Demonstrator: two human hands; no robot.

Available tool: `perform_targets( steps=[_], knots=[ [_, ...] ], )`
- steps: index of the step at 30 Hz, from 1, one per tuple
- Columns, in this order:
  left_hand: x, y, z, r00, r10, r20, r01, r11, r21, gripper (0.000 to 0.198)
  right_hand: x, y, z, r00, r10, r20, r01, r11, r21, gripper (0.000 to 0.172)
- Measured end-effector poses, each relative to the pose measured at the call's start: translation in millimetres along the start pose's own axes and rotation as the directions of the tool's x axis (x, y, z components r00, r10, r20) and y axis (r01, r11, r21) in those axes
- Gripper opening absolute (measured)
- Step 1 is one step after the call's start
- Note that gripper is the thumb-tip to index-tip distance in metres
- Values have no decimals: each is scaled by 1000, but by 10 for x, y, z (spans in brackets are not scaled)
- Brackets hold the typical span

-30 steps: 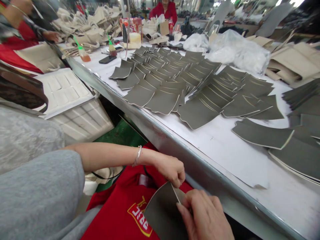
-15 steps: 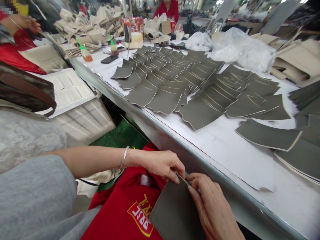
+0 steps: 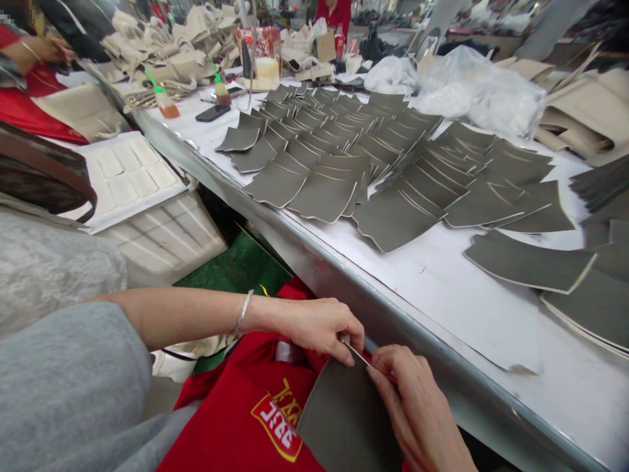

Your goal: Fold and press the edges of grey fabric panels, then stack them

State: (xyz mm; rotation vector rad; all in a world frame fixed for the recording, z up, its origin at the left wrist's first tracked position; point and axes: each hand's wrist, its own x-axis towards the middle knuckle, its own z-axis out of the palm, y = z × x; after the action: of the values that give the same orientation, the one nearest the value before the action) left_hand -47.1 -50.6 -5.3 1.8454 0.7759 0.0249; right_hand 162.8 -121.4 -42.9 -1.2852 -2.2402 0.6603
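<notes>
A curved grey leather piece (image 3: 344,419) lies on my lap over a red apron (image 3: 255,406). My left hand (image 3: 322,326) pinches its top corner, fingers closed on the edge. My right hand (image 3: 417,410) grips the same top edge from the right, thumb and fingers pressed on it. Both hands sit just below the metal rim of the worktable (image 3: 344,275). On the table, many similar grey pieces (image 3: 373,164) lie fanned out in overlapping rows.
A glue brush (image 3: 162,98), a dark phone (image 3: 212,113) and a second brush (image 3: 221,92) sit at the table's far left. Clear plastic bags (image 3: 472,92) and beige pieces (image 3: 584,118) lie at the back right. White trays (image 3: 132,190) stand left. A co-worker's arm (image 3: 34,52) shows top left.
Both hands have come together at the top corner of the grey piece, which now lies flatter on my lap. The view shifted slightly.
</notes>
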Motion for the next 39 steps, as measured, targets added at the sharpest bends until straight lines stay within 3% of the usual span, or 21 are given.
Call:
perform_targets(
  steps=[7, 14, 21, 27, 34, 39],
  knots=[
    [7, -31, 70, 997, 69, -32, -71, 996, -44, 4, -66, 43, -28, 996, 83, -12, -82, 995, 59, 13],
    [-3, -5, 71, 992, 106, -64, -108, 994, -28, 4, 47, 75, -103, 967, -146, 209, 158, 986, -44, 12],
    [0, -150, 56, 995, 94, -39, -96, 994, -53, 3, -119, 199, -280, 970, 22, 242, -37, 998, 59, 19],
    [90, 23, 55, 992, 126, 25, -128, 990, 63, 20, -153, 202, -320, 939, 181, 293, -237, 957, 169, 22],
    [225, 74, 160, 985, 174, 16, -175, 984, 46, 7, -164, 156, -309, 935, 196, 294, -260, 945, 199, 26],
    [219, 73, 210, 977, 204, -62, -200, 978, 64, 10, -219, 206, -292, 962, 193, 193, -225, 961, 160, 31]
  ],
)
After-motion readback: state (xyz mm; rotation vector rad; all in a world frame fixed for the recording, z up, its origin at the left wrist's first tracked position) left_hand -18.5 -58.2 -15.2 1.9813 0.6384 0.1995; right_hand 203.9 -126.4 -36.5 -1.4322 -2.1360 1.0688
